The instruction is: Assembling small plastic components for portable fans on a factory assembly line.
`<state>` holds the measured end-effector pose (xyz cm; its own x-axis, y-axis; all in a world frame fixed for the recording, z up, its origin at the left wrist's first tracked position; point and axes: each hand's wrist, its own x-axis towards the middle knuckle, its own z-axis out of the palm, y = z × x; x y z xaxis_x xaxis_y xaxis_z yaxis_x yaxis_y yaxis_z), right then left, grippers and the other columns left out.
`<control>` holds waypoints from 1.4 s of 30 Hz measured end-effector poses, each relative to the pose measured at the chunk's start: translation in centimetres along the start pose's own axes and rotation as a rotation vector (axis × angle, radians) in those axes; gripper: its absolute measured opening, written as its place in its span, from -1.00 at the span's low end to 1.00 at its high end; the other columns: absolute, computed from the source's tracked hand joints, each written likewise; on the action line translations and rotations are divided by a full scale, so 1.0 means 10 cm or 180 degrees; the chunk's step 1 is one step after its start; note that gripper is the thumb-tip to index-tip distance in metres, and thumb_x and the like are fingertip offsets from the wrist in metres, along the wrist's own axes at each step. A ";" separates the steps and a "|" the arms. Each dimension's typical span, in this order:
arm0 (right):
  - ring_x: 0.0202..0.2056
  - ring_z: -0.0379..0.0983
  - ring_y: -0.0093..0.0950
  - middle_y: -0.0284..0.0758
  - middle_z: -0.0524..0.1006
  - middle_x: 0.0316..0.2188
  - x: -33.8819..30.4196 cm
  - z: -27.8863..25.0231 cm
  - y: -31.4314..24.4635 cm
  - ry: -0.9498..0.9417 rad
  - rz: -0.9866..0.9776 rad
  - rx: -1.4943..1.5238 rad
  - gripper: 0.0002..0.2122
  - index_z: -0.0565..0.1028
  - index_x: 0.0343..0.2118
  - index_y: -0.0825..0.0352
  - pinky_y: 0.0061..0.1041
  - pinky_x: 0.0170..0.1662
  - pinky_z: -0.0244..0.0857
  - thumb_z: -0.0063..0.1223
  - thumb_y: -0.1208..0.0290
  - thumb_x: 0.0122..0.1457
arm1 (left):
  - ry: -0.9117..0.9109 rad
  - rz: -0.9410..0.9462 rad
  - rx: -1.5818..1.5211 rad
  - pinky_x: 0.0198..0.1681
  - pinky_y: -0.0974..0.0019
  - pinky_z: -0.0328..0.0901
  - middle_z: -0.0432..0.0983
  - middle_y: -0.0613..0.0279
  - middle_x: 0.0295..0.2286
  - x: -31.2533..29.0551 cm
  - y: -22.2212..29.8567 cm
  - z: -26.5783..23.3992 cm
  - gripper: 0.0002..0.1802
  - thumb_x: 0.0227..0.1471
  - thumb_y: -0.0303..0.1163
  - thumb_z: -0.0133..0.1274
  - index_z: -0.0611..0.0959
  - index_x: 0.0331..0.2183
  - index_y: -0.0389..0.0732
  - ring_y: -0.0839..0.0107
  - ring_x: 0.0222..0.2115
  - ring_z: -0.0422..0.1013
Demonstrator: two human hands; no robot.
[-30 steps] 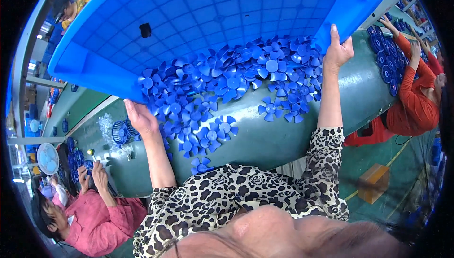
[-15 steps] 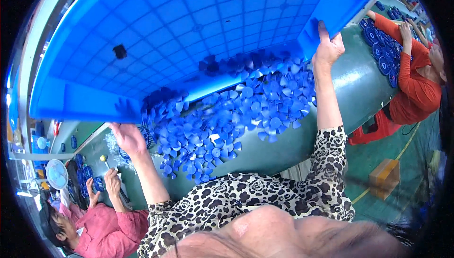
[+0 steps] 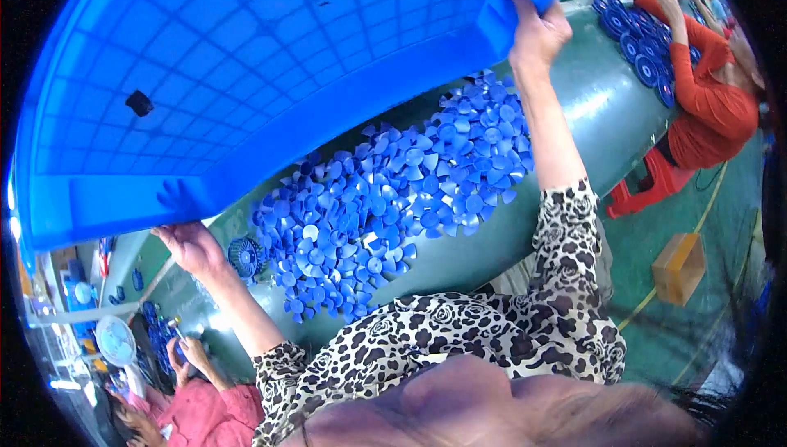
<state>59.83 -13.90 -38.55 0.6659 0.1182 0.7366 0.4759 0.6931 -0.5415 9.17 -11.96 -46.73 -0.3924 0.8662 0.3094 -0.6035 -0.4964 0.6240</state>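
A large blue plastic crate (image 3: 328, 90) is tipped up on its side in front of me, its gridded inside facing me and holding no parts. My left hand (image 3: 195, 249) supports its lower left end, fingers behind the wall. Around the right end wall my right hand (image 3: 541, 37) is closed, thumb on the inner face. Below the crate, a wide heap of small blue plastic fan blades (image 3: 385, 209) lies on the green table (image 3: 467, 263). Beside my left wrist stands a blue ribbed round part (image 3: 246, 257).
A co-worker in red (image 3: 717, 107) sits at the right by a pile of blue round grilles (image 3: 643, 49). Another co-worker in pink (image 3: 209, 414) handles parts at the lower left, near a small fan (image 3: 116, 340). A cardboard box (image 3: 679, 268) sits on the floor.
The crate has moved up and left, away from the heap, with both hands still on it. The last fan blades along its lower wall have slid out onto the table.
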 end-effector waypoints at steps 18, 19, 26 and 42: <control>-0.10 0.38 -0.31 -0.14 0.41 -0.08 -0.51 -2.28 -1.16 -0.0763 0.2361 -0.0845 -0.49 0.24 0.05 0.47 -0.35 -0.04 0.29 0.06 0.66 -0.02 | -0.1036 -0.0541 0.1977 -0.05 0.41 0.21 0.44 0.16 -0.13 -0.07 -0.38 0.27 -0.63 0.07 -0.46 0.01 0.45 -0.06 -0.33 0.48 -0.16 0.35; -0.12 0.40 -0.28 -0.11 0.41 -0.07 -0.52 -2.36 -1.25 -0.0644 0.2520 -0.0760 -0.48 0.24 0.06 0.47 -0.33 -0.04 0.29 0.05 0.68 -0.05 | -0.1094 -0.0270 0.2270 -0.15 0.44 0.27 0.50 0.25 -0.29 -0.16 -0.45 0.20 -0.77 0.05 -0.46 0.05 0.55 -0.20 -0.31 0.50 -0.25 0.39; -0.16 0.41 -0.27 -0.18 0.45 -0.15 -0.33 -3.41 -1.80 -0.0246 0.3429 -0.1289 -0.55 0.31 -0.02 0.43 -0.26 -0.04 0.30 0.07 0.57 -0.03 | -0.3643 0.0765 0.4684 -0.27 0.11 0.25 0.40 0.10 -0.42 -0.87 -1.03 0.06 -0.80 -0.13 -0.35 0.11 0.60 -0.37 -0.18 0.11 -0.31 0.35; -0.07 0.37 -0.21 -0.16 0.42 -0.05 -0.05 -4.72 -1.11 0.0745 0.3897 -0.1427 -0.51 0.32 0.02 0.41 -0.22 0.06 0.24 0.11 0.49 -0.04 | -0.4083 0.0401 0.4745 -0.18 0.12 0.23 0.41 0.11 -0.33 -0.86 -1.16 -0.15 -0.72 -0.15 -0.40 0.11 0.58 -0.28 -0.18 0.11 -0.24 0.32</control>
<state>81.33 -55.19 -51.98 0.8595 0.3388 -0.3828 -0.3822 -0.0715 -0.9213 18.50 -13.77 -57.67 0.6810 0.7004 0.2137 0.6148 -0.7054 0.3529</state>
